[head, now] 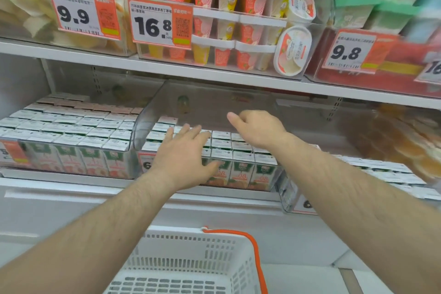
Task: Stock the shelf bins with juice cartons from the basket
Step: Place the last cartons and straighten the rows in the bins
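Small white-topped juice cartons (242, 169) with green and orange fronts fill the clear middle shelf bin (152, 114) in rows. My left hand (183, 153) lies flat with straight fingers on the carton tops at the bin's front. My right hand (257, 127) hovers over the rear rows, fingers loosely curled, thumb out, holding nothing. The white plastic basket (191, 262) with an orange handle sits below; the part of it in view holds no cartons.
A left bin (71, 141) is packed with similar cartons, and more cartons lie in a right bin (381, 172). The shelf above (214, 71) carries cup desserts, tubs and price tags close over my hands. A white ledge runs below the bins.
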A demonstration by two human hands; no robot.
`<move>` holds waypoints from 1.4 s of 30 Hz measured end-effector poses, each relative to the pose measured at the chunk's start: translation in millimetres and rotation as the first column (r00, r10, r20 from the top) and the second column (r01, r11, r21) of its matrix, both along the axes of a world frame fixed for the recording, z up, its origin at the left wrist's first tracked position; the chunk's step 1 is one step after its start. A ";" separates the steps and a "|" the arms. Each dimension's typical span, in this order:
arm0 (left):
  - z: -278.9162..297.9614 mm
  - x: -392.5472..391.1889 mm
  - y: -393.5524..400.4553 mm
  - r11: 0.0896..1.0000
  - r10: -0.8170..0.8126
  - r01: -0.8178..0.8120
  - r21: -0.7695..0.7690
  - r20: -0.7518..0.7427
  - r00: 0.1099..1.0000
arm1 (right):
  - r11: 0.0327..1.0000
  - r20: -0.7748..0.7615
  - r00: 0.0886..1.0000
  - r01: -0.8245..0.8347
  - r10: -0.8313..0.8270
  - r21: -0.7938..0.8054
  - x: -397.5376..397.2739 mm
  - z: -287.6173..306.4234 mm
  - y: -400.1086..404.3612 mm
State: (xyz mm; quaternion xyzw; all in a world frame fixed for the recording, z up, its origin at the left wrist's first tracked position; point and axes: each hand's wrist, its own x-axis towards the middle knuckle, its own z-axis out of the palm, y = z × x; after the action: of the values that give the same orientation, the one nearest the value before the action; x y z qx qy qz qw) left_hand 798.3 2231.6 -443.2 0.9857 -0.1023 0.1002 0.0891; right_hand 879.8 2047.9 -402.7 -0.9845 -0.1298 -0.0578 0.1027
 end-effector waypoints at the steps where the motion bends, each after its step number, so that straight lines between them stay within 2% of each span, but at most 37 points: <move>1: 1.9 -0.7 -17.3 0.998 -0.049 0.049 -0.025 0.017 0.999 | 0.997 0.182 0.982 -0.062 0.055 0.035 -12.9 1.2 -12.8; 3: 3.6 -3.2 -52.8 0.984 -0.149 0.153 -0.090 0.045 0.988 | 0.986 0.467 0.881 -0.136 0.077 0.094 -40.1 7.7 -45.9; 4: 3.0 -4.0 -69.7 0.973 -0.197 0.202 -0.115 0.055 0.979 | 0.976 0.542 0.840 -0.143 0.031 0.165 -47.5 10.7 -66.4; 5: 1.5 -4.0 -85.9 0.961 -0.240 0.246 -0.125 0.061 0.969 | 0.962 0.549 0.834 -0.095 -0.063 0.256 -50.7 13.5 -87.9; 6: -0.2 -3.3 -101.9 0.951 -0.279 0.285 -0.122 0.067 0.958 | 0.940 0.492 0.853 -0.004 -0.175 0.341 -50.0 16.3 -108.6; 8: -3.3 -0.4 -130.4 0.931 -0.339 0.344 -0.118 0.062 0.939 | 0.895 0.249 0.905 0.237 -0.344 0.377 -37.1 18.2 -143.6; 10: -5.5 3.6 -154.2 0.919 -0.373 0.377 -0.118 0.052 0.926 | 0.867 -0.075 0.930 0.362 -0.359 0.342 -18.0 14.0 -162.5; 12: -8.6 8.3 -169.6 0.916 -0.384 0.388 -0.100 0.061 0.922 | 0.875 -0.313 0.908 0.376 -0.280 0.305 -1.8 5.4 -166.4; 15: -11.8 14.9 -174.7 0.924 -0.370 0.376 -0.068 0.085 0.925 | 0.893 -0.508 0.840 0.365 -0.192 0.265 16.5 -3.6 -157.8; 18: -10.5 14.9 -173.3 0.919 -0.370 0.380 -0.107 0.103 0.923 | 0.901 -0.628 0.762 0.370 -0.156 0.226 30.9 -6.4 -147.0; 21: -11.1 12.8 -176.4 0.911 -0.361 0.376 -0.170 0.112 0.926 | 0.925 -0.703 0.689 0.362 -0.179 0.119 42.2 -4.6 -142.9; 25: -14.7 14.0 -179.3 0.914 -0.340 0.356 -0.193 0.112 0.934 | 0.935 -0.763 0.615 0.352 -0.199 0.039 49.0 -3.4 -148.4; 27: -14.3 14.8 -178.1 0.920 -0.337 0.351 -0.177 0.104 0.936 | 0.914 -0.734 0.650 0.392 -0.196 0.103 47.7 -0.3 -160.8; 29: -12.9 14.8 -177.3 0.925 -0.335 0.346 -0.154 0.091 0.938 | 0.873 -0.640 0.711 0.471 -0.292 0.125 44.8 1.7 -182.2; 31: -11.7 13.9 -177.9 0.931 -0.329 0.337 -0.138 0.075 0.941 | 0.874 -0.613 0.692 0.486 -0.381 0.006 37.2 0.7 -201.7; 33: -12.1 13.0 -180.0 0.936 -0.310 0.317 -0.151 0.068 0.948 | 0.872 -0.650 0.634 0.482 -0.418 -0.091 29.0 -4.7 -214.3; 35: -12.9 11.4 -183.3 0.941 -0.288 0.295 -0.169 0.063 0.956 | 0.864 -0.676 0.608 0.497 -0.415 -0.083 21.0 -7.5 -222.0; 39: -11.3 9.2 -187.4 0.945 -0.265 0.270 -0.185 0.050 0.963 | 0.848 -0.562 0.692 0.530 -0.453 -0.031 10.8 3.2 -246.2; 42: -11.8 7.6 -190.5 0.940 -0.255 0.260 -0.222 0.050 0.966 | 0.813 -0.566 0.633 0.570 -0.528 -0.121 2.2 5.2 -269.9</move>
State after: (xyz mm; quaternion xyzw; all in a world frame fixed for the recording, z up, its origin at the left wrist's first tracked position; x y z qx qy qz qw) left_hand 805.9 2041.0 -455.0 0.9461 -0.2190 0.1090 0.2123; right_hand 882.0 1778.1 -397.5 -0.9423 0.2151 0.2090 0.1485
